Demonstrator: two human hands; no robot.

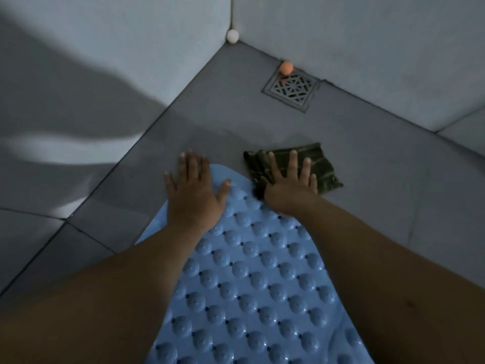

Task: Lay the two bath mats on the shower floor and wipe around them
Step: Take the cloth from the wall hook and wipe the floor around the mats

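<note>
- Grey tiled shower floor (367,158) meets grey walls at a corner; a square metal drain (291,91) sits by the wall, an orange ball (286,67) touching its far edge.
- Your left hand (194,187) lies flat, fingers spread, gripping nothing, on the far end of the blue studded bath mat (252,279).
- Your right hand (288,182) presses, palm down and fingers splayed, on a dark green cloth (325,169) just beside the mat's end.
</note>
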